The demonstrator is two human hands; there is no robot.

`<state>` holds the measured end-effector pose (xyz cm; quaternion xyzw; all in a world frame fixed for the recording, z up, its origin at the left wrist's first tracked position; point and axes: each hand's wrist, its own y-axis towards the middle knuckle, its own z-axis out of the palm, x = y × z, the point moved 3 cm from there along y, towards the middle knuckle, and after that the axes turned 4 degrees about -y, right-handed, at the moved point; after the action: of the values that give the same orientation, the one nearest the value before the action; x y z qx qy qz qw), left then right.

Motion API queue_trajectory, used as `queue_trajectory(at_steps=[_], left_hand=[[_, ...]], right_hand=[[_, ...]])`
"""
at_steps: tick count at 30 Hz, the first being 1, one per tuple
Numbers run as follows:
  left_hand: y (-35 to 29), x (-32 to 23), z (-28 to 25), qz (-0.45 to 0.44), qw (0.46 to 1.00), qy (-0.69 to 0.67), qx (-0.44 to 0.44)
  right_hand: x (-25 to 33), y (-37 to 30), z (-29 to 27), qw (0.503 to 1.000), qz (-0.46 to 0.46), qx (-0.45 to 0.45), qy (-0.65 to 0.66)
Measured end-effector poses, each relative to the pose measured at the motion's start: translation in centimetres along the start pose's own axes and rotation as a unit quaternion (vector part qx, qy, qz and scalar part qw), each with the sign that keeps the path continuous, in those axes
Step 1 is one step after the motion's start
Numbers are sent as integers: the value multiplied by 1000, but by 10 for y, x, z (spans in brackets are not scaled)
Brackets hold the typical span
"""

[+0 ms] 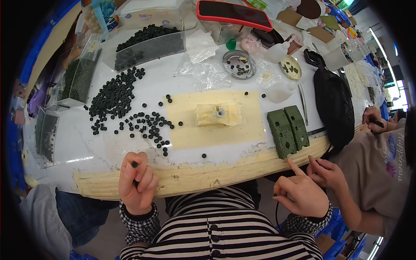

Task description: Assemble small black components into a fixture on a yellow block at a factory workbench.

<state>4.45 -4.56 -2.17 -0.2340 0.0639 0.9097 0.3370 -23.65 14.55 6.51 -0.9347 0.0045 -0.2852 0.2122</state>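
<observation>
small black piece (134, 164), gripped by the left hand (139, 184) at the table edge (97, 182); right hand (303, 195) pinching a tiny dark bit (274, 195), index finger extended near two green blocks (281, 134).

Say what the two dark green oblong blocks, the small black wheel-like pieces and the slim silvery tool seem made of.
Dark green oblong blocks: probably matte moulded plastic, given their recesses and low shine.
Small black wheel-like pieces: dull rubber or plastic, too small to tell which.
Slim silvery tool: likely smooth metal, from its bright sheen.
</observation>
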Motion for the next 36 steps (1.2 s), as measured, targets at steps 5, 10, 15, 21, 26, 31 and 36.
queue_trajectory(at_steps=[5,10,15,21,26,31,36], left_hand=[[2,2,-1,-2,1000,-8,-4],[1,2,0,-2,1000,-2,-6],[1,2,2,-2,1000,0,-13],[5,5,9,-46,999,3,-7],[1,15,13,-97,995,22,-2],[7,14,19,-86,995,30,-30],[7,16,17,-79,996,24,-20]], right_hand=[[6,6,-1,1000,-13,-8,0],[7,7,-3,1000,-19,3,-6],[7,7,-7,999,-31,-28,5],[28,18,-10,993,-76,-93,5],[55,73,3,939,-146,-268,157],[85,124,17,898,-212,-317,221],[84,144,30,891,-195,-292,288]])
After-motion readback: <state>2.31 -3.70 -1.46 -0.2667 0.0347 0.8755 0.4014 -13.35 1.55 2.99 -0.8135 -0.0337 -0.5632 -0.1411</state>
